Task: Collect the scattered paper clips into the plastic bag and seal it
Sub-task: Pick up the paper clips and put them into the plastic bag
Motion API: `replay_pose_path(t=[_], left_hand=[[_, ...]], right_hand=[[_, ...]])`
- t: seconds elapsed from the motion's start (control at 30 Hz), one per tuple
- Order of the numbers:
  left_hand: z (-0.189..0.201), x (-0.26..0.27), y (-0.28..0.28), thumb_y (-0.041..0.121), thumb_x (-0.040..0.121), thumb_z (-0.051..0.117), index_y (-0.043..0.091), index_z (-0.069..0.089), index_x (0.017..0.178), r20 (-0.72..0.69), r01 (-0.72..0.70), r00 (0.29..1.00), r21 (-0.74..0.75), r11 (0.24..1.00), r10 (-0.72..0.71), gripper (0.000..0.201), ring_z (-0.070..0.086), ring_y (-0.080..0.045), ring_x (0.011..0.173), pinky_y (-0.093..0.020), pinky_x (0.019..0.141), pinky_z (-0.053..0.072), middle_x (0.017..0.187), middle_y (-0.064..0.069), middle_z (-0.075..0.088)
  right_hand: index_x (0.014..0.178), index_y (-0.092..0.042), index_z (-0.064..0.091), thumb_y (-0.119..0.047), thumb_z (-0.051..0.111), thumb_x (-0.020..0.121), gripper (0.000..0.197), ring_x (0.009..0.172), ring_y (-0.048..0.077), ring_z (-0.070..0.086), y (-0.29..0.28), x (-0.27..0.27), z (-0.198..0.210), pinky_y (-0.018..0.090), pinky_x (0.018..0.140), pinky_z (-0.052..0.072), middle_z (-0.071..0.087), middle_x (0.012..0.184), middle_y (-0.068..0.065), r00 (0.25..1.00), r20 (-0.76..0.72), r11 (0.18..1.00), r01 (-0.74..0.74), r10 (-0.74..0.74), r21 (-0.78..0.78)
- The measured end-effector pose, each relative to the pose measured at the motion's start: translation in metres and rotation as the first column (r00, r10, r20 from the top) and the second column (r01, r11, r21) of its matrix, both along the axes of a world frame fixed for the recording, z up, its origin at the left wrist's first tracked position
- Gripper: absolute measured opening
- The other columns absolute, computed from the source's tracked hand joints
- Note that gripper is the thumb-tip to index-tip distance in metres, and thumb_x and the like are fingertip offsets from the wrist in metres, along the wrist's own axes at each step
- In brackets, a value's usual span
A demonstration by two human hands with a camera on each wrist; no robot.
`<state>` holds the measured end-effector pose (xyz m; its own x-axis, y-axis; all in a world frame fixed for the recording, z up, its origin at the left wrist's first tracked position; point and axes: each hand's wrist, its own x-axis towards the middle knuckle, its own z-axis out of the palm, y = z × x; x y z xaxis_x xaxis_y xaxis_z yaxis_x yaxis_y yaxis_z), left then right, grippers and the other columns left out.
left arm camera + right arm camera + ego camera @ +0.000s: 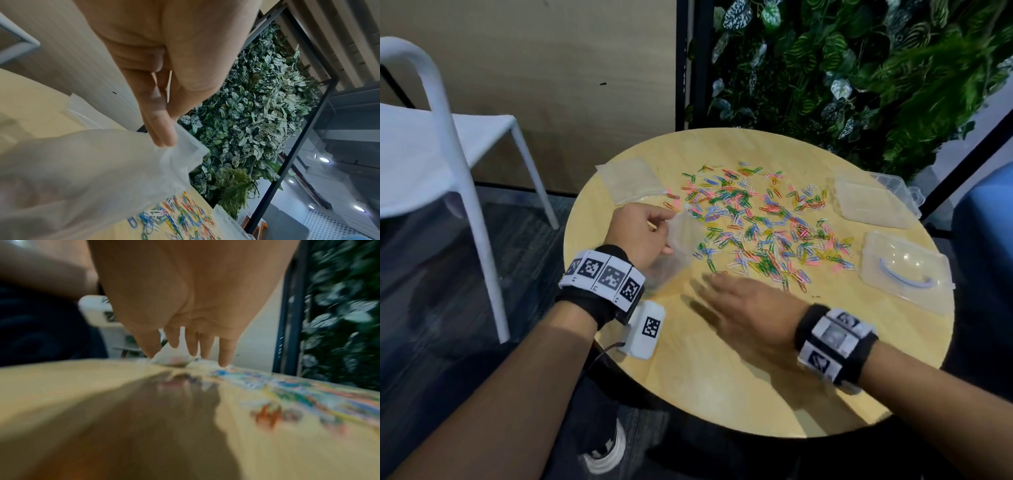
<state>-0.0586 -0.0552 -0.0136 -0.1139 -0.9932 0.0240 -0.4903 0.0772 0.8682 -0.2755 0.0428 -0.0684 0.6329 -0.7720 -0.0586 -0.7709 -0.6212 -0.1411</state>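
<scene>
Several coloured paper clips lie scattered over the middle of the round wooden table. My left hand pinches the rim of a clear plastic bag at the table's left, just beside the clips; in the left wrist view fingers hold the bag's top edge. My right hand hovers flat and blurred over the table near the front of the clips, fingers straight, holding nothing. The right wrist view shows the fingers extended just above the table, with clips to the right.
A second clear plastic bag lies flat at the table's back left. Two clear plastic boxes sit at the right. A white chair stands left; a plant wall is behind the table.
</scene>
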Motion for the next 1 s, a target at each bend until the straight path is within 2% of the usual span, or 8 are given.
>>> replay_pose_path(t=[0.17,0.37,0.47,0.53,0.63,0.73,0.9,1.0], left_hand=[[0.001,0.010,0.002,0.004,0.095,0.057,0.013,0.074,0.106,0.007,0.000,1.000,0.010,1.000,0.000,0.023,0.075,-0.019,0.063,-0.036,0.076,0.062,0.085,0.001,0.070],[0.006,0.011,0.003,0.005,0.095,0.057,0.011,0.074,0.110,0.011,0.026,1.000,0.024,0.999,-0.027,0.023,0.075,-0.026,0.064,-0.038,0.077,0.063,0.094,-0.005,0.071],[0.007,0.009,0.002,0.006,0.096,0.057,0.012,0.073,0.111,0.024,0.046,0.999,0.028,0.999,-0.046,0.023,0.075,-0.021,0.063,-0.035,0.076,0.062,0.096,-0.007,0.071],[0.007,0.007,0.001,0.007,0.096,0.057,0.014,0.073,0.111,0.035,0.054,0.998,0.030,0.998,-0.055,0.023,0.074,-0.019,0.062,-0.031,0.074,0.062,0.091,-0.004,0.071],[0.005,0.001,-0.001,0.008,0.096,0.057,0.014,0.073,0.112,0.051,0.072,0.996,0.046,0.996,-0.074,0.024,0.074,-0.017,0.061,-0.026,0.072,0.060,0.085,0.001,0.069],[0.002,-0.010,0.001,0.009,0.095,0.058,0.014,0.074,0.111,0.082,0.112,0.990,0.047,0.993,-0.116,0.023,0.074,-0.018,0.060,-0.022,0.067,0.057,0.087,0.000,0.071],[-0.007,-0.028,0.003,0.010,0.096,0.057,0.013,0.073,0.111,0.135,0.152,0.979,0.038,0.988,-0.155,0.023,0.070,-0.011,0.054,-0.005,0.051,0.047,0.091,0.002,0.071],[-0.010,-0.037,0.006,0.010,0.096,0.055,0.012,0.073,0.114,0.160,0.164,0.973,0.036,0.986,-0.167,0.025,0.072,-0.015,0.057,-0.011,0.060,0.051,0.098,-0.003,0.073]], right_hand=[[0.154,-0.024,0.003,-0.044,0.014,0.101,0.057,0.149,0.021,0.002,0.007,-0.024,-0.014,0.044,0.119,0.013,-0.004,0.162,-0.004,0.946,-0.309,0.980,0.147,-0.100,0.131],[0.152,-0.034,0.007,-0.068,-0.024,0.075,0.089,0.148,0.032,0.008,-0.021,-0.070,-0.013,0.051,0.116,0.023,0.004,0.162,0.000,0.851,-0.420,0.919,0.384,-0.316,0.087],[0.137,-0.021,0.050,-0.048,0.014,0.099,0.059,0.121,0.039,0.050,-0.025,-0.072,-0.012,0.047,0.097,0.047,0.046,0.141,0.014,0.902,-0.192,0.918,0.396,-0.386,0.018],[0.112,-0.011,0.069,-0.019,0.046,0.097,0.028,0.094,0.035,0.063,-0.028,-0.078,-0.011,0.040,0.077,0.054,0.061,0.113,0.013,0.910,-0.059,0.912,0.407,-0.409,-0.048],[0.088,-0.011,0.076,-0.003,0.056,0.086,0.022,0.083,0.029,0.065,-0.030,-0.078,-0.002,0.035,0.071,0.053,0.067,0.093,0.008,0.877,-0.040,0.878,0.478,-0.478,-0.020],[0.094,-0.013,0.078,-0.006,0.058,0.087,0.022,0.080,0.024,0.066,-0.032,-0.076,0.009,0.027,0.070,0.052,0.073,0.090,0.006,0.808,0.019,0.808,0.589,-0.588,-0.022],[0.096,-0.013,0.077,-0.014,0.070,0.084,0.014,0.073,0.014,0.064,-0.044,-0.076,0.030,0.021,0.075,0.049,0.074,0.088,0.002,0.549,0.315,0.615,0.771,-0.774,0.167],[0.091,-0.009,0.076,-0.009,0.076,0.079,0.012,0.076,0.022,0.071,-0.052,-0.064,0.042,0.029,0.077,0.058,0.074,0.085,0.007,0.165,0.591,0.542,0.640,-0.789,0.544]])
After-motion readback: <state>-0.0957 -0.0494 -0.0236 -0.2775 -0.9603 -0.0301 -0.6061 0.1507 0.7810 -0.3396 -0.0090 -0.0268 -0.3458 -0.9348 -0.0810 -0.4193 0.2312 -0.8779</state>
